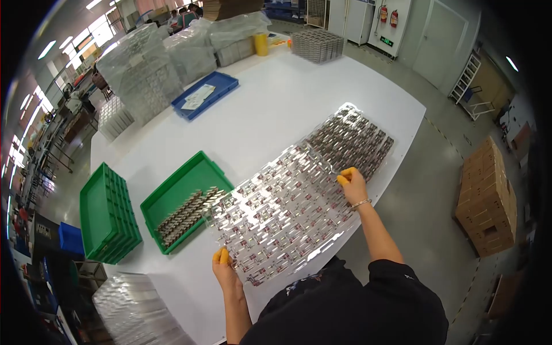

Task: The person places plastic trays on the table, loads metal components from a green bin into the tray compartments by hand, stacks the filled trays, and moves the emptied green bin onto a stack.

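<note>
A clear plastic blister tray [287,210] with rows of small pockets spans the space between my hands, shiny with reflections. My left hand [227,273] pinches its near left corner, and my right hand [353,188] grips its right edge. Yellow covers sit on fingertips of both hands. Small metallic and reddish parts show in or through the tray; I cannot tell which. Beyond its far right end lies another blister tray [355,138] filled with dark metal parts. To the left, a green tray [201,171] contains rows of metal parts [183,219], partly overlapped by the held tray.
Stacked green trays [109,213] stand at the table's left edge. A blue tray [223,85] with papers, plastic-wrapped stacks [141,75], a yellow roll [261,45] and stacked blister trays [317,46] occupy the far side. Clear trays [135,307] lie lower left; cartons [487,201] stand right.
</note>
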`<state>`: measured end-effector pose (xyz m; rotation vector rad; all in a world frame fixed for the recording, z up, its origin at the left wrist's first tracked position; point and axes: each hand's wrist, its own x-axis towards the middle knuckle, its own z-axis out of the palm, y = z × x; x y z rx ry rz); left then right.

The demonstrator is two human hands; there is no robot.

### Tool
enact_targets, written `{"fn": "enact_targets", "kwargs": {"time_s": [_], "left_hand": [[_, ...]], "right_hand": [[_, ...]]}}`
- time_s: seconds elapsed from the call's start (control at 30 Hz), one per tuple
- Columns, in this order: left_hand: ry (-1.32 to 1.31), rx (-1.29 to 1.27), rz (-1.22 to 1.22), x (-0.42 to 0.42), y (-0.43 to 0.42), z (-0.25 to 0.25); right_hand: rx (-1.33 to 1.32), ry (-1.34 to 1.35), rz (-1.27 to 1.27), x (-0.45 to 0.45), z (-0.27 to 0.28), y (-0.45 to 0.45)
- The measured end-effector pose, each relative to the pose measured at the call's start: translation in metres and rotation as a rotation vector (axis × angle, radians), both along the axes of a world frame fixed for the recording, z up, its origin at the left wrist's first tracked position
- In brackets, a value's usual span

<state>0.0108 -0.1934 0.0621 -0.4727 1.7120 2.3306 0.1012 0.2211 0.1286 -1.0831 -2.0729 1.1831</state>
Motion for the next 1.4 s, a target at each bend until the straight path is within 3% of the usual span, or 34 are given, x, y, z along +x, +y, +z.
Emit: {"fn": "enact_targets", "kwargs": {"time_s": [0.23,0.43,0.5,0.83,0.9,1.07,1.17,1.23,1.4], "left_hand": [[0.047,0.125,-0.069,-0.004,0.229,0.057],[0.066,0.097,-0.072,0.006,0.342,0.044],[0.121,-0.023,-0.100,0.013,0.366,0.035],[0.303,-0.645,-0.208,0.040,0.403,-0.021],[0.318,-0.777,-0.207,0.052,0.393,-0.034],[0.230,-0.771,-0.197,0.067,0.393,-0.033],[0.196,-0.717,-0.208,0.075,0.392,-0.032],[0.184,-0.673,-0.224,0.079,0.392,-0.032],[0.170,-0.560,-0.308,0.085,0.392,-0.030]], "right_hand": [[0.014,0.072,-0.013,0.009,0.023,0.225],[-0.022,0.037,0.031,0.006,-0.004,0.358],[-0.011,-0.001,0.051,0.000,-0.022,0.388],[0.121,-0.079,0.117,-0.008,-0.056,0.426],[0.229,-0.269,0.197,-0.002,-0.053,0.432],[0.286,-0.088,0.009,0.045,-0.068,0.422],[0.257,-0.024,0.034,0.061,-0.111,0.430],[0.076,0.021,0.037,0.059,-0.119,0.436],[-0.067,0.011,0.044,0.043,-0.117,0.448]]}}
